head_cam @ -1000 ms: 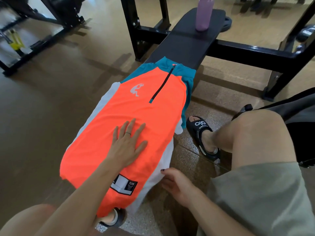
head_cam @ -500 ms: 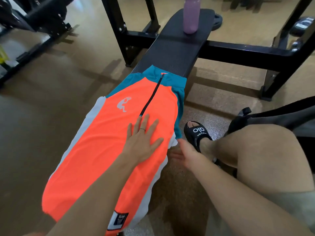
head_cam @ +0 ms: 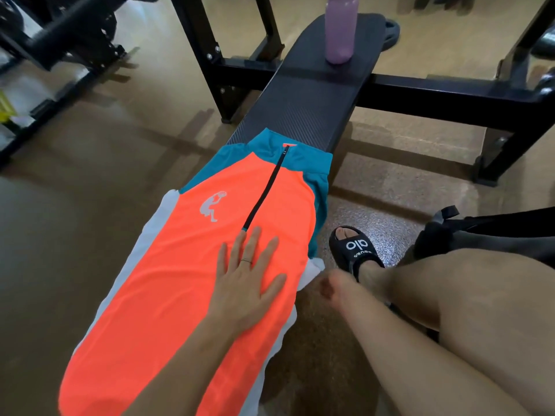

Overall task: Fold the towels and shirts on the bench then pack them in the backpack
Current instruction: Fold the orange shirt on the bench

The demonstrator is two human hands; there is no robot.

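An orange shirt (head_cam: 180, 280) with teal shoulders, white side panels and a black zipper lies flat along the black bench (head_cam: 312, 94), collar at the far end. My left hand (head_cam: 249, 280) presses flat on its middle, fingers spread just below the zipper's end. My right hand (head_cam: 333, 288) is blurred beside the shirt's right edge, close to a white fabric corner (head_cam: 312, 270) that hangs off the bench; whether it holds the cloth is unclear. A black bag (head_cam: 444, 235), likely the backpack, sits on the floor at right, behind my knee.
A purple bottle (head_cam: 341, 28) stands on the far end of the bench. The black bench frame (head_cam: 450, 97) crosses behind it. My foot in a black sandal (head_cam: 354, 250) rests on the floor right of the bench. More gym equipment (head_cam: 60, 40) stands at far left.
My left hand slid up the shirt from near the hem to just below the zipper. My right hand moved along the shirt's right edge toward the sleeve area.
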